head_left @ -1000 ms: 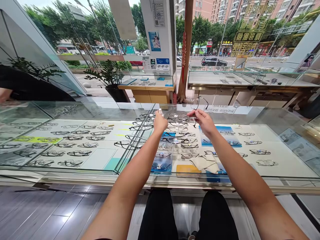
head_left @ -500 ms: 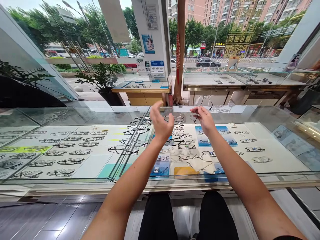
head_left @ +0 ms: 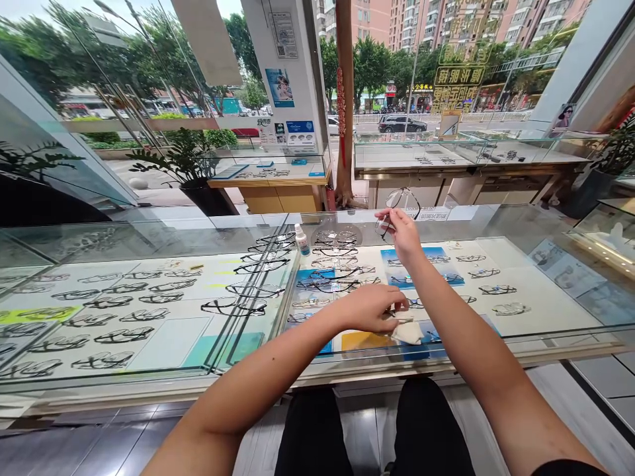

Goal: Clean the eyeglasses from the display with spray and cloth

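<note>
Raised above the far half of the glass counter, my right hand (head_left: 403, 233) pinches a pair of thin dark-rimmed eyeglasses (head_left: 417, 206), one lens standing up above the fingers. My left hand (head_left: 372, 308) is low over the near part of the counter, its thumb and curled fingers closing on a cream cleaning cloth (head_left: 409, 332). Part of the cloth is covered by that hand. A small white spray bottle (head_left: 301, 240) stands upright on the glass, left of the raised eyeglasses. Several dark-framed glasses (head_left: 233, 306) lie in a column on the countertop to the left.
Rows of eyeglasses (head_left: 116, 335) sit inside the glass display counter (head_left: 585, 335). A round clear tray (head_left: 342, 228) rests near its far edge. Beyond stand more display cases (head_left: 364, 162), a wooden trunk (head_left: 346, 132) and a potted plant (head_left: 196, 192) by the window.
My left hand has come down from beside the spray bottle to the cloth, uncovering the bottle. My right hand still holds the eyeglasses up. The view has shifted slightly.
</note>
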Demonstrator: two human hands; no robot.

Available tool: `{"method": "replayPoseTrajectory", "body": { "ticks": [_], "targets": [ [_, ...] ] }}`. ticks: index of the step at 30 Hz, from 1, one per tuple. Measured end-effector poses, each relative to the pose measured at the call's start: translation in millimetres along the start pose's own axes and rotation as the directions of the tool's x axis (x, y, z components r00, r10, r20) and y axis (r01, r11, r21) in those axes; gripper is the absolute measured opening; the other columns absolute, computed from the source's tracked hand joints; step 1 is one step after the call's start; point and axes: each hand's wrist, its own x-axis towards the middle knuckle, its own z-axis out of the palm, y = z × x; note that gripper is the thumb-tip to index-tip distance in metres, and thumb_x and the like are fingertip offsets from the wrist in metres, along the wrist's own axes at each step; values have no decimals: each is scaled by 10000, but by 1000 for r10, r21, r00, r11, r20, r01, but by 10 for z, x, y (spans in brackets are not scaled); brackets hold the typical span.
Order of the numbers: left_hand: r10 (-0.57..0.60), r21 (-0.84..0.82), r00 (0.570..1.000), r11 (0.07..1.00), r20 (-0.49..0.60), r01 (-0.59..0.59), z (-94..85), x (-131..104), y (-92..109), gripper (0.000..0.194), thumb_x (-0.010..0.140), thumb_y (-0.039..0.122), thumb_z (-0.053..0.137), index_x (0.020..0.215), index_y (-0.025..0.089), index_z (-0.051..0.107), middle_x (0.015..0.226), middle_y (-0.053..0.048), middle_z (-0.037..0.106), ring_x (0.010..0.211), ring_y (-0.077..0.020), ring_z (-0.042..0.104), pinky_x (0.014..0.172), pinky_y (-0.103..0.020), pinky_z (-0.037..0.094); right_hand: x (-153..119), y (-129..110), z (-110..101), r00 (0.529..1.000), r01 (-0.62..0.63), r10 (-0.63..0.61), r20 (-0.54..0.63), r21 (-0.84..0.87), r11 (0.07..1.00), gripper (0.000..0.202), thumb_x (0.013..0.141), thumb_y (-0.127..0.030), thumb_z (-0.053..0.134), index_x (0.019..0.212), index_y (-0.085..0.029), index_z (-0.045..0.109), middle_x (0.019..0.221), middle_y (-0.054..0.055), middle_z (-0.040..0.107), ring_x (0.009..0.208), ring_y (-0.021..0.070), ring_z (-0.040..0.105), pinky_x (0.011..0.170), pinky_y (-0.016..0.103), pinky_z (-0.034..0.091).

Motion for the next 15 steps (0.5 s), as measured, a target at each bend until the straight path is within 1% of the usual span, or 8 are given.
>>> {"method": "replayPoseTrajectory", "body": {
  "ticks": [2, 3, 5, 7, 8, 10, 12, 15],
  "targets": [
    [-14, -2, 1000, 1000, -3, 14, -13, -2, -7, 319, 857, 153, 661, 1163, 229, 710, 1180, -66, 783, 1003, -248, 716, 821, -334, 477, -3, 9, 3, 1000, 1, -1, 4, -1, 1000, 465, 884, -760, 751, 949, -300, 733, 1150, 46, 829, 1171, 236, 699, 977, 368, 548],
    [-24, -14, 1000, 1000, -3, 24, -20, -4, -16, 292, 840, 133, 647, 1111, 227, 705, 1169, -65, 782, 987, -244, 707, 805, -330, 468, -2, 17, 2, 1000, 4, -4, 0, 4, 1000, 461, 885, -758, 754, 942, -301, 735, 1145, 42, 828, 1165, 234, 697, 973, 366, 547],
    [-60, -77, 998, 995, -9, 59, -36, -12, -40, 190, 825, 139, 640, 993, 222, 667, 1075, -59, 767, 916, -230, 670, 762, -324, 443, 4, 34, -7, 1000, 5, -5, -2, 19, 1000, 448, 886, -748, 767, 935, -304, 744, 1140, 34, 828, 1154, 229, 691, 966, 359, 546],
    [-109, -217, 994, 971, -32, 99, -62, -22, -75, 115, 809, 182, 644, 912, 223, 613, 952, -38, 719, 843, -213, 617, 729, -320, 420, 11, 46, -22, 1000, 1, -1, 4, 31, 1000, 431, 889, -734, 777, 944, -307, 754, 1138, 29, 830, 1149, 224, 688, 962, 352, 545],
    [-136, -318, 990, 941, -44, 115, -80, -27, -95, 106, 794, 205, 637, 888, 223, 593, 904, -26, 686, 816, -204, 590, 715, -318, 412, 14, 49, -30, 1000, 0, 0, 9, 32, 999, 425, 892, -728, 777, 953, -307, 756, 1139, 29, 832, 1148, 223, 687, 961, 350, 546],
    [-206, -542, 977, 828, -61, 141, -124, -30, -142, 98, 749, 236, 595, 839, 224, 560, 825, -4, 606, 760, -185, 530, 675, -316, 388, 20, 53, -40, 1000, -1, 0, 17, 26, 1000, 426, 899, -726, 770, 968, -306, 754, 1143, 33, 835, 1153, 224, 689, 959, 349, 549],
    [-314, -721, 943, 678, -106, 144, -165, -19, -200, 96, 681, 252, 557, 759, 223, 508, 765, 7, 517, 706, -164, 450, 624, -308, 346, 23, 56, -41, 1000, 2, -2, 12, 10, 1000, 440, 902, -738, 757, 970, -303, 745, 1142, 38, 835, 1157, 228, 694, 958, 353, 553],
    [-501, -886, 844, 459, -193, 70, -200, 25, -307, 152, 561, 257, 549, 680, 220, 464, 728, 5, 457, 657, -142, 374, 562, -285, 298, 20, 56, -29, 1000, -2, 2, 9, -8, 1000, 452, 907, -748, 743, 969, -301, 736, 1140, 42, 834, 1167, 232, 700, 962, 361, 556]
  ]
}}
